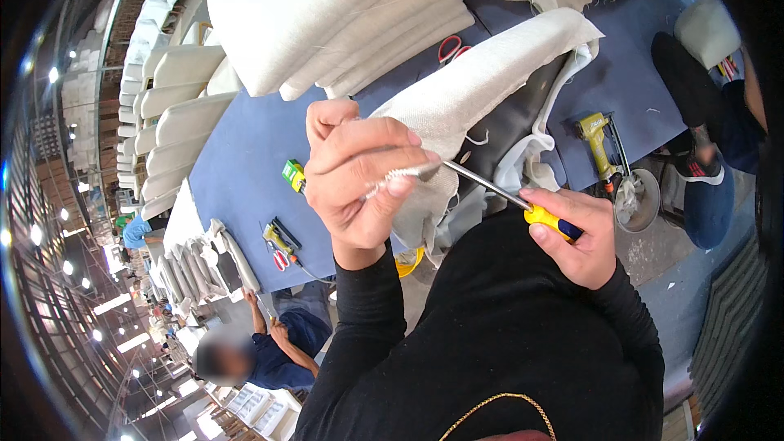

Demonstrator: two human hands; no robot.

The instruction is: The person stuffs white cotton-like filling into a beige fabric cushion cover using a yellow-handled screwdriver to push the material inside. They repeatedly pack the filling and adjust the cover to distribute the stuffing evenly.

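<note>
My left hand point(351, 175) is closed in a pinch on a frayed edge of cream fabric point(420, 171), held up in front of me. My right hand point(584, 237) grips a screwdriver point(490, 186) by its yellow and dark blue handle. The metal shaft points left, and its tip meets the fabric beside my left fingertips; whether it goes through the cloth is hidden. Behind my hands a curved panel covered in cream fabric point(498, 73) lies tilted over the blue table, with loose pale cloth point(531, 151) hanging along its near side.
Stacked cream cushions point(327, 16) stand on the blue table point(237, 167), near red-handled scissors point(449, 49). A yellow staple gun point(600, 143) lies right, above a bucket point(649, 212); another staple gun point(280, 235) lies left. Co-workers are at lower left point(282, 351) and far right point(702, 86).
</note>
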